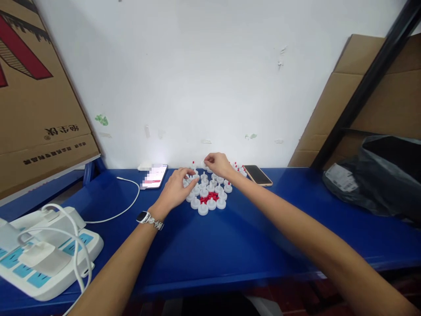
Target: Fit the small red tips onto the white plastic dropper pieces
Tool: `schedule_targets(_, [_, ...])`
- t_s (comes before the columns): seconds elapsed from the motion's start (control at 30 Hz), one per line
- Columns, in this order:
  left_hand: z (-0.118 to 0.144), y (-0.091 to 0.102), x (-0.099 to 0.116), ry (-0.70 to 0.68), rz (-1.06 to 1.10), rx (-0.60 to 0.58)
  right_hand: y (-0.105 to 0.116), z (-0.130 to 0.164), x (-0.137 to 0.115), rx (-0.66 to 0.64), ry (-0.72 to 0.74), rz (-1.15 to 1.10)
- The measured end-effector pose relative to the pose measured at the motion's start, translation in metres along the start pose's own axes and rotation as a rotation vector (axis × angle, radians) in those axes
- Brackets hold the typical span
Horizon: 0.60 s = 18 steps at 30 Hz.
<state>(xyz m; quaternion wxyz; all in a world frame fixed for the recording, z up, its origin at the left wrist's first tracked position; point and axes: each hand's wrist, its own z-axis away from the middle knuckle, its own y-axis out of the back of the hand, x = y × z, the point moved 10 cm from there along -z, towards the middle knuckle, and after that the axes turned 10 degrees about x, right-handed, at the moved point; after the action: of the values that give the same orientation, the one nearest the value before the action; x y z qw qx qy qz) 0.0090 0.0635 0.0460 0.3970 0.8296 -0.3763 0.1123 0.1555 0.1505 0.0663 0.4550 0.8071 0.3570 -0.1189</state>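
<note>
at the far left a tall cardboard box (36,87) leans by the wall, and below it a white power strip (42,259) sits on the blue table (230,245) with plugs and white cords in its sockets; whether the box holds anything cannot be seen. next comes a lit phone (154,176) with a white cable (126,204) running toward it. the left hand (176,188), a watch (149,218) on its wrist, rests palm down at the left edge of a cluster of small white caps (210,193), fingers loosely curled over the nearest ones — whether it actually pinches a cap cannot be told from here. in the front middle of the cluster lies a little heap of red pieces (209,197), ringed by caps that look plain white, while several caps at the back edge seem to carry red tips; judging from that, some of the pieces appear fitted and a fair number remain loose, so the work looks partway through. the right hand (217,163) hovers over the back of the cluster with fingertips drawn together, seemingly on one small piece, though it is too small to be sure. just right of it lies a dark phone (258,175), screen off. at the far right a black plastic bag (378,175) slumps on the table, bulging but closed to view — its contents cannot be told — with flat cardboard sheets (368,105) and a black post (368,83) behind.
</note>
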Motion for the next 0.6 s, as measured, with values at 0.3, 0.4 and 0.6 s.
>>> schedule_targets(0.3, [0.003,-0.011,-0.006,0.007,-0.062,-0.081,-0.067,-0.023,0.02,-0.273,-0.003,0.268])
schedule_targets(0.4, [0.001,-0.012,-0.009,0.003,-0.062,-0.087,-0.073,-0.032,0.02,-0.297,-0.008,0.28])
schedule_targets(0.6, [0.0,-0.009,-0.013,0.004,-0.07,-0.052,-0.08,-0.053,0.009,-0.219,-0.072,0.416])
